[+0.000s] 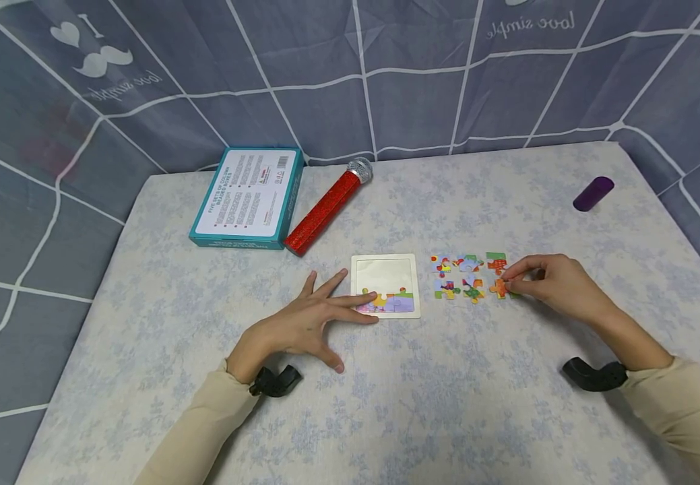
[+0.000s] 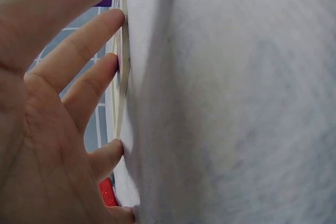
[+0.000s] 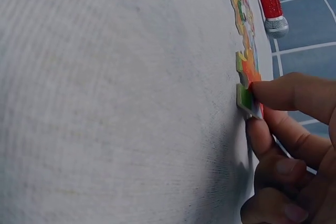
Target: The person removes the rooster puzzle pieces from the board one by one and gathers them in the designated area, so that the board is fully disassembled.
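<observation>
A small square puzzle tray point(image 1: 386, 271) with a pale rim lies mid-table, several lilac and yellow pieces filling its lower row. My left hand point(image 1: 307, 325) spreads its straight fingers over the tray's lower left corner; the left wrist view shows fingertips point(image 2: 116, 62) touching its edge. To the right of the tray, loose jigsaw pieces point(image 1: 473, 289) lie in two rows. At their right end my right hand point(image 1: 558, 283) pinches a green-edged puzzle piece point(image 3: 244, 97) between thumb and finger, beside an orange piece point(image 1: 498, 288). Fingers partly hide the pinched piece.
A teal-edged box point(image 1: 246, 195) lies at the back left. Against its right side rests a red glittery microphone point(image 1: 325, 210) with a silver head. A dark purple cylinder point(image 1: 593, 194) lies at the back right. Grey-blue tiled-pattern curtain point(image 1: 319, 114) hangs behind the table.
</observation>
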`<state>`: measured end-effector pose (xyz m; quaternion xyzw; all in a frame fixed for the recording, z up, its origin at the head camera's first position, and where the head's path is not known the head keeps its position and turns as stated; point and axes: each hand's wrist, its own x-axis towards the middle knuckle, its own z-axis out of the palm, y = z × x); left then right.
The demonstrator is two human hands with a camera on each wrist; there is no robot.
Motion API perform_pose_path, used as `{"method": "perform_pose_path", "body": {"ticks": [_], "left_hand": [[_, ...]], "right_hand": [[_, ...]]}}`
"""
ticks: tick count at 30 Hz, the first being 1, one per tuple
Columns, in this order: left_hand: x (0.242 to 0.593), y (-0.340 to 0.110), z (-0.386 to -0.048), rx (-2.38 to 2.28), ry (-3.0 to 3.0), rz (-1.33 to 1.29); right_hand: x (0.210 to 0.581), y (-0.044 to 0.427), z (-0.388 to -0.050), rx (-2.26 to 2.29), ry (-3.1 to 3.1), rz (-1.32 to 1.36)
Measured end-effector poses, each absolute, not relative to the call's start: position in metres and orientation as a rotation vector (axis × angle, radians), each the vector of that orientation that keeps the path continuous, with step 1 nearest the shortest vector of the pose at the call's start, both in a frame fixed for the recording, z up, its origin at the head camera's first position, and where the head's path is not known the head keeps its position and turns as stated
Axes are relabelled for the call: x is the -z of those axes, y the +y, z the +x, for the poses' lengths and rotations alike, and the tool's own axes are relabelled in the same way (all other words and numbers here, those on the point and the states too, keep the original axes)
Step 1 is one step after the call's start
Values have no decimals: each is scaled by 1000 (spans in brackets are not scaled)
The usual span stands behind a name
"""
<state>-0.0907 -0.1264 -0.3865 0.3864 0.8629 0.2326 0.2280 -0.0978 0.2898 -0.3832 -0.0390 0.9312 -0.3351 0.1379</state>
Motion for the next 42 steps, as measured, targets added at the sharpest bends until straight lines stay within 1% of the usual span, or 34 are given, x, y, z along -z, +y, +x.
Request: {"method": "perform_pose_path", "body": {"ticks": [19,26,32,42], "left_hand": [[380,-127,-85,-621,2381,1060],[371,-134,-100,-664,2475,1023],[365,-129,-117,-543,2602,922],[367,-118,-120,-426,2619,800]], "right_hand": [[381,287,-97,947,2724,-108],[370,280,-99,996,2727,-105],[369,248,-101,1067,2709,-272],[379,173,-104,1103,2603,-637]]}}
